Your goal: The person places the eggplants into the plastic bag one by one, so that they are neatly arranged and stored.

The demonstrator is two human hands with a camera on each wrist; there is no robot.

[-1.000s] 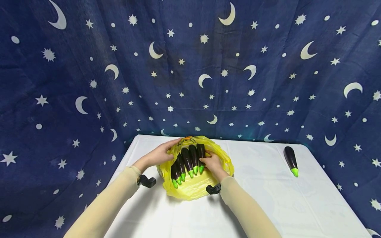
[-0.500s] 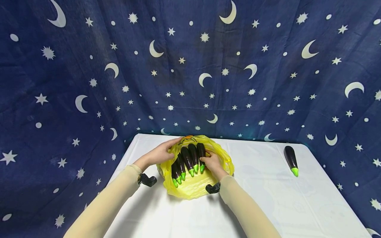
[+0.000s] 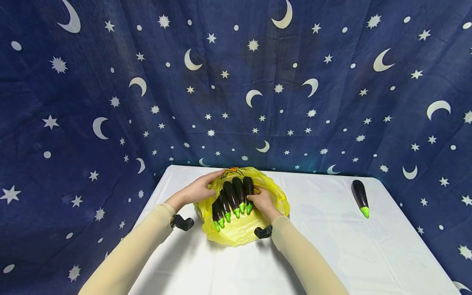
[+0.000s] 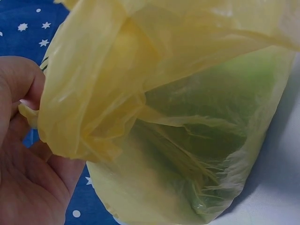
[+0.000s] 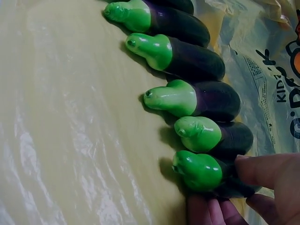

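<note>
A yellow plastic bag [image 3: 239, 235] lies on the table with its mouth facing me. Inside it several dark purple eggplants [image 3: 231, 196] form a fanned row, green stem ends toward me. My left hand [image 3: 198, 191] holds the bag's left rim; in the left wrist view a fold of the bag [image 4: 93, 93] is pinched between thumb and fingers. Reaching into the bag from the right, my right hand [image 3: 263, 201] grips the rightmost eggplant [image 3: 248, 186]. The right wrist view has thumb and fingers around that eggplant [image 5: 199, 171], close beside its neighbour.
One more eggplant [image 3: 360, 198] lies alone at the right of the white table [image 3: 321, 246], green end toward me. A dark blue curtain [image 3: 236, 102] with moons and stars hangs behind and at both sides. Black wrist cameras [image 3: 182, 222] sit at both wrists.
</note>
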